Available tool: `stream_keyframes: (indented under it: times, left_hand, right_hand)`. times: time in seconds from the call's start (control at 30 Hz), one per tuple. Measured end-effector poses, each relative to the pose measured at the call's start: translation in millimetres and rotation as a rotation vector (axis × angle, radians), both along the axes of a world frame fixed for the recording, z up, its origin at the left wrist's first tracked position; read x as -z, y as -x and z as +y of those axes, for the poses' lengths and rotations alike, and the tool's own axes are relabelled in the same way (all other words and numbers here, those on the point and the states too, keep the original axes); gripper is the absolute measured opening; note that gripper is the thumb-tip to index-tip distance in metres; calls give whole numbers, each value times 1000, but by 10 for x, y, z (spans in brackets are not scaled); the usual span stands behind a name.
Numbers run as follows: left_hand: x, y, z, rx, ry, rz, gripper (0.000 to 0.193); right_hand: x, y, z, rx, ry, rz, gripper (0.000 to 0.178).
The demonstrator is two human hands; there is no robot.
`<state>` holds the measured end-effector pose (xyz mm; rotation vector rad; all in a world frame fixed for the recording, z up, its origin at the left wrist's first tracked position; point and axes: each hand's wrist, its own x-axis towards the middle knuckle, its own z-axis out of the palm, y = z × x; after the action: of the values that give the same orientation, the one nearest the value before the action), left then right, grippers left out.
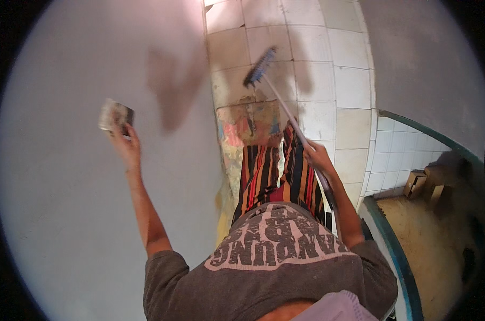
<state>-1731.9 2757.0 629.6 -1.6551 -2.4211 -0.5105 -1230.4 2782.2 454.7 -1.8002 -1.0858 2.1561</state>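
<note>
My left hand (126, 143) is raised at the left, in front of the grey wall. Its fingers are closed round a small pale box-shaped thing (114, 115) with a dark side, too blurred to name more exactly. At the middle right, my right hand (317, 156) grips the pale pole of a long-handled brush. The brush's head (260, 67), with dark and blue bristles, is tilted over the white floor tiles beyond my feet; whether it touches them I cannot tell. The pole's dark lower end runs back along my right forearm.
A worn, colourful mat or sheet (233, 136) lies by my feet, beside the grey wall (66, 176). To the right, a green-edged ledge (395, 246) borders a lower brownish floor (424, 251). Cardboard boxes (415, 184) stand there against white tiles.
</note>
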Motion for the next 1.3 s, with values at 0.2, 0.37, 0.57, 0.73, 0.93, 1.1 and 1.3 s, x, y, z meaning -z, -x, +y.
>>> stream_keyframes:
  times: [0.2, 0.37, 0.57, 0.73, 0.93, 1.1, 1.3]
  left_hand:
    - [-136, 370, 831, -27, -32, 340, 50]
    - [-117, 943, 568, -12, 36, 620, 55]
    - [-127, 1614, -365, -142, 154, 735, 58]
    - [-272, 1693, -245, -181, 190, 778, 57]
    - [-284, 1644, 335, -72, 173, 774, 56]
    - [-141, 1533, 646, -84, 170, 860, 57]
    - [-3, 1462, 701, -99, 198, 934, 55]
  right_hand:
    - [1667, 1221, 1597, -375, -204, 162, 34]
    - [1933, 1114, 1410, -267, -83, 23, 37]
    - [812, 397, 234, -267, -283, -308, 38]
    - [216, 947, 488, -275, -80, -149, 41]
    - [1278, 2017, 851, -453, -80, 37, 35]
    - [1457, 1309, 1099, -424, -340, -141, 34]
    - [926, 432, 1152, -275, -95, -135, 35]
